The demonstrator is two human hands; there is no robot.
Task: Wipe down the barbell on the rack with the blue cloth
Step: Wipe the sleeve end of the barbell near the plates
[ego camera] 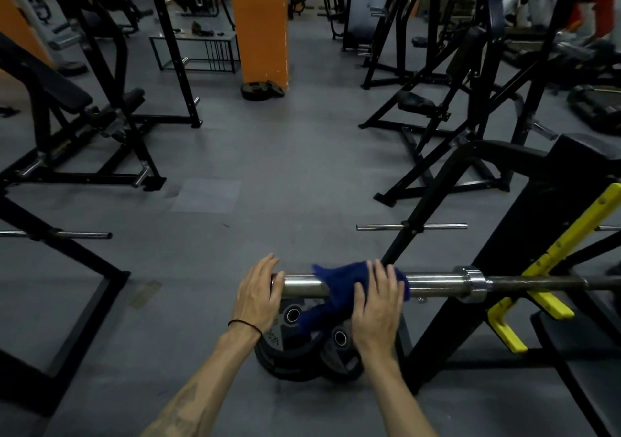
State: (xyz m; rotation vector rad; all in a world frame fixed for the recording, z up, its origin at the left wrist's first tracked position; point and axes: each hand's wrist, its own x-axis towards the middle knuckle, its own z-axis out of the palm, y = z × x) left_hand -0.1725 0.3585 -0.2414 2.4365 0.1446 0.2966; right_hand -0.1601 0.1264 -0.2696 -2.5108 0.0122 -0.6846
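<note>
Left hand [257, 297]: rests on the free end of the barbell [433, 283], fingers [268, 265] straight and spread, draped over the end cap, not curled around it; a dark band circles the wrist.
Right hand [378, 305]: lies palm-down on the blue cloth [339, 283], fingers [379, 273] extended over the top of the bar, pressing the cloth onto the sleeve without closing around it.
Blue cloth: wrapped over the chrome sleeve under the right fingers; a loose tail hangs below the bar toward the thumb side.
Barbell: horizontal, its bare sleeve showing between the two hands; beyond the right fingers comes a collar, then the darker shaft.
Rack [524, 235]: black frame with yellow hooks [551, 305], carrying the shaft well to the right of the right fingers.
Weight plates [302, 349]: black, lying on the floor [268, 174] directly below both hands.
</note>
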